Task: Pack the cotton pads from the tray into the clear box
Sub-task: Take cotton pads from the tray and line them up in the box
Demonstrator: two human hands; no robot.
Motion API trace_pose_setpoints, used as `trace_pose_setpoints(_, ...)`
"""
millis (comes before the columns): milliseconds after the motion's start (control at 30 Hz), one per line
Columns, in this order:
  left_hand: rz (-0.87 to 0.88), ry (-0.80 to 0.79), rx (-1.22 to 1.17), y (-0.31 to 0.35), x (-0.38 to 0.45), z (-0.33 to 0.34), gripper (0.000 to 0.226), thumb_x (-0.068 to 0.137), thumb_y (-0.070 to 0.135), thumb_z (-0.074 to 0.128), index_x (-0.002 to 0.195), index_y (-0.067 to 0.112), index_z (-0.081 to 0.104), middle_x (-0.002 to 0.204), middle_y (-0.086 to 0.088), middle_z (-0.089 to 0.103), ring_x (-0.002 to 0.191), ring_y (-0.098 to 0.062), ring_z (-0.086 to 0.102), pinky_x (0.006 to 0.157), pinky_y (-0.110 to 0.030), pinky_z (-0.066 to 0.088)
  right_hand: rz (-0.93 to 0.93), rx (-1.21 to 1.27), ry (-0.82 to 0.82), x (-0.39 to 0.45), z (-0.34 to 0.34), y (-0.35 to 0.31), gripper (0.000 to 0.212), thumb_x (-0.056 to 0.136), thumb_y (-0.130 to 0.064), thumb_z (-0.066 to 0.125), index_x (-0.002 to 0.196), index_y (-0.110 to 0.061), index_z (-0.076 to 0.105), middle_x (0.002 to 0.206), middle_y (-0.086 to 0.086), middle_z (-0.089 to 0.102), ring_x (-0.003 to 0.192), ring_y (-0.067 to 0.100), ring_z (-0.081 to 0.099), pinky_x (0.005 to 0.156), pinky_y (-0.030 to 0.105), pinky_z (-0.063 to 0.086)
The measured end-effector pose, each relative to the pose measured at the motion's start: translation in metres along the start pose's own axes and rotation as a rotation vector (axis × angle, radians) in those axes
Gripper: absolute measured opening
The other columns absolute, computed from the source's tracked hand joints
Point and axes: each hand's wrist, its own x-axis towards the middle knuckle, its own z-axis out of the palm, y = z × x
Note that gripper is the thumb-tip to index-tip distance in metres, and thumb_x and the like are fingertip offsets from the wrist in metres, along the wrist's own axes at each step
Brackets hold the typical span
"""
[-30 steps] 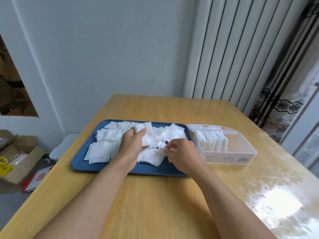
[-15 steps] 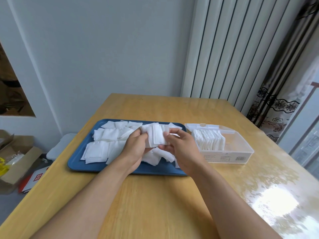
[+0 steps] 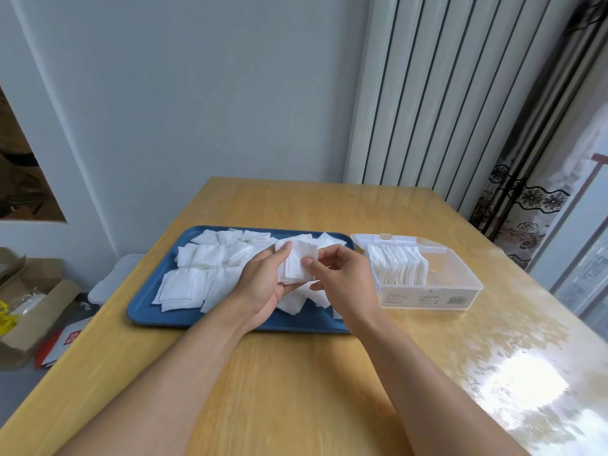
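White cotton pads are what we hold above the blue tray (image 3: 148, 311): a small stack of cotton pads (image 3: 297, 260) sits in our left hand (image 3: 263, 284), whose grip is curled round it, thumb laid along the stack's left edge and fingers beneath. Our right hand (image 3: 342, 274) meets the stack from the right, its grip pinching the stack's right edge with the thumb tip on the front pad; the other fingers are curled behind.

Under both hands, loose cotton pads (image 3: 204, 268) lie scattered and overlapping across the tray, thickest over its left half and along its far rim. The tray rests near the left edge of the wooden desk (image 3: 296, 373).

Just beside the tray's right end stands the clear box (image 3: 454, 291), lid open toward the far edge of the desk. A row of packed pads (image 3: 399, 269) stands upright on edge in its left part; the right part of the box shows bare plastic.

Off the desk's left edge, on the floor, sits an open cardboard box (image 3: 36, 307).
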Motion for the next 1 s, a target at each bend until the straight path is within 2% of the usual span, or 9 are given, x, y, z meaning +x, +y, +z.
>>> trace_pose_setpoints(167, 0.020, 0.119, -0.051, 0.002, 0.004, -0.001, 0.031, 0.109, 0.020, 0.045, 0.122, -0.002, 0.063, 0.116, -0.019, 0.073, 0.100, -0.029, 0.073, 0.094, -0.046, 0.058, -0.056, 0.021, 0.088, 0.002, -0.004, -0.002, 0.010, 0.090, -0.015, 0.076, 0.087, -0.012, 0.066, 0.083, 0.009, 0.073, 0.070, 0.014, 0.067, 0.061, 0.024, 0.055)
trace_pose_setpoints(267, 0.019, 0.131, -0.021, 0.001, 0.005, -0.002, 0.033, 0.109, 0.019, 0.043, 0.126, -0.003, 0.062, 0.120, -0.023, 0.071, 0.106, -0.032, 0.071, 0.103, -0.051, 0.053, -0.050, 0.072, -0.087, 0.000, -0.007, -0.010, 0.011, 0.090, -0.010, 0.075, 0.094, -0.008, 0.065, 0.077, 0.004, 0.073, 0.069, 0.014, 0.067, 0.059, 0.025, 0.053)
trace_pose_setpoints(333, 0.010, 0.100, -0.011, -0.001, 0.004, -0.001, 0.035, 0.109, 0.017, 0.041, 0.127, -0.005, 0.061, 0.121, -0.026, 0.070, 0.110, -0.037, 0.069, 0.106, -0.054, 0.050, -0.024, 0.016, -0.174, -0.003, -0.003, -0.010, 0.016, 0.090, -0.009, 0.076, 0.100, -0.008, 0.065, 0.075, 0.000, 0.075, 0.068, 0.013, 0.068, 0.058, 0.025, 0.052)
trace_pose_setpoints(533, -0.037, -0.039, -0.116, -0.003, 0.004, 0.000, 0.050, 0.109, 0.034, 0.038, 0.130, -0.006, 0.060, 0.124, -0.027, 0.068, 0.120, -0.039, 0.065, 0.107, -0.050, 0.049, -0.017, -0.033, -0.040, -0.004, 0.001, -0.006, 0.025, 0.089, -0.019, 0.077, 0.108, -0.020, 0.062, 0.085, 0.004, 0.076, 0.072, 0.022, 0.073, 0.060, 0.027, 0.057)
trace_pose_setpoints(667, -0.048, -0.087, -0.135, -0.005, 0.006, -0.001, 0.051, 0.107, 0.030, 0.037, 0.136, -0.008, 0.055, 0.132, -0.032, 0.062, 0.125, -0.043, 0.061, 0.112, -0.053, 0.044, 0.006, -0.022, -0.045, -0.004, 0.001, -0.004, 0.026, 0.089, -0.022, 0.077, 0.110, -0.022, 0.062, 0.084, 0.004, 0.076, 0.075, 0.020, 0.073, 0.059, 0.027, 0.056)
trace_pose_setpoints(767, -0.047, -0.126, -0.131, -0.005, 0.006, -0.001, 0.051, 0.106, 0.027, 0.033, 0.137, -0.009, 0.053, 0.132, -0.030, 0.063, 0.127, -0.043, 0.059, 0.112, -0.051, 0.043, -0.004, -0.088, -0.009, -0.004, 0.001, -0.003, 0.029, 0.085, -0.028, 0.080, 0.107, -0.028, 0.060, 0.084, 0.001, 0.074, 0.067, 0.010, 0.070, 0.059, 0.023, 0.053)
trace_pose_setpoints(867, -0.030, -0.161, -0.151, -0.004, 0.003, 0.000, 0.052, 0.102, 0.022, 0.030, 0.133, -0.012, 0.055, 0.130, -0.029, 0.065, 0.128, -0.042, 0.058, 0.116, -0.050, 0.040, -0.026, -0.114, 0.053, -0.002, 0.001, 0.000, 0.029, 0.079, -0.031, 0.085, 0.097, -0.027, 0.062, 0.082, -0.002, 0.072, 0.072, 0.013, 0.069, 0.070, 0.034, 0.058)
trace_pose_setpoints(933, -0.034, -0.173, -0.172, -0.004, 0.002, 0.001, 0.053, 0.099, 0.019, 0.029, 0.130, -0.014, 0.057, 0.129, -0.030, 0.065, 0.129, -0.042, 0.058, 0.117, -0.050, 0.039, -0.031, -0.144, 0.034, -0.001, 0.001, 0.002, 0.023, 0.078, -0.032, 0.085, 0.090, -0.024, 0.067, 0.082, -0.004, 0.071, 0.075, 0.012, 0.068, 0.076, 0.040, 0.060)
trace_pose_setpoints(1000, -0.052, -0.181, -0.185, -0.003, 0.002, 0.000, 0.053, 0.097, 0.019, 0.030, 0.129, -0.014, 0.058, 0.129, -0.030, 0.064, 0.130, -0.042, 0.057, 0.117, -0.048, 0.039, -0.033, -0.182, 0.004, -0.001, 0.002, 0.002, 0.020, 0.079, -0.033, 0.084, 0.088, -0.024, 0.069, 0.082, -0.007, 0.071, 0.075, 0.007, 0.066, 0.071, 0.039, 0.059)
